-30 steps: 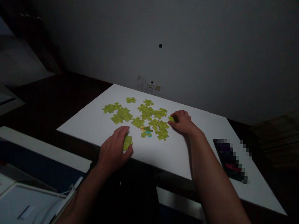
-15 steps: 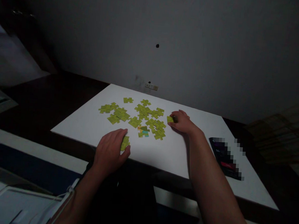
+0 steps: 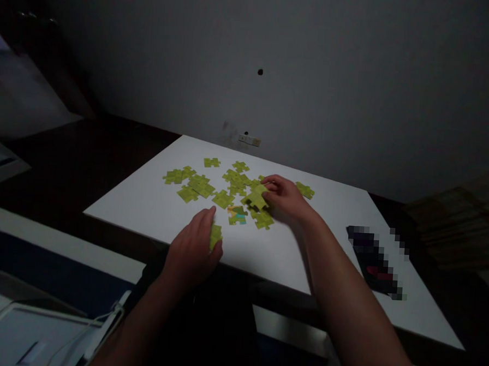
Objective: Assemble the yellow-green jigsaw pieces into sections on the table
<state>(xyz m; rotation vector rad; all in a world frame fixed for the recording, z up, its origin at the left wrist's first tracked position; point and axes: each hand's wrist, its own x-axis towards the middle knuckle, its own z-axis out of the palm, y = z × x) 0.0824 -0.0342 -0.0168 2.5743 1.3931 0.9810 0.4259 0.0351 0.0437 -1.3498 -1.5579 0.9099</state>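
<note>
Yellow-green jigsaw pieces lie in a loose spread on the white table (image 3: 137, 199). My right hand (image 3: 284, 199) pinches one puzzle piece (image 3: 257, 196), raised slightly over the right part of the spread and covering some pieces under it. Close to the near table edge, my left hand (image 3: 192, 246) has its fingers and thumb closed round another puzzle piece (image 3: 216, 237), partly hidden by the fingers. Between the hands lies one piece with its coloured picture side up (image 3: 237, 215). Beyond my right hand are further green pieces (image 3: 305, 190), apart from the main spread.
A dark, pixelated flat object (image 3: 373, 263) rests on the table's right side. A wall with a socket strip (image 3: 249, 140) stands behind the table. At lower left is a pale tray-like surface (image 3: 39, 336) with a white cable beside it.
My right hand has moved left, now with a piece lifted over the spread. Pieces show on the table near where it was. My left hand has shifted slightly right with its piece.
</note>
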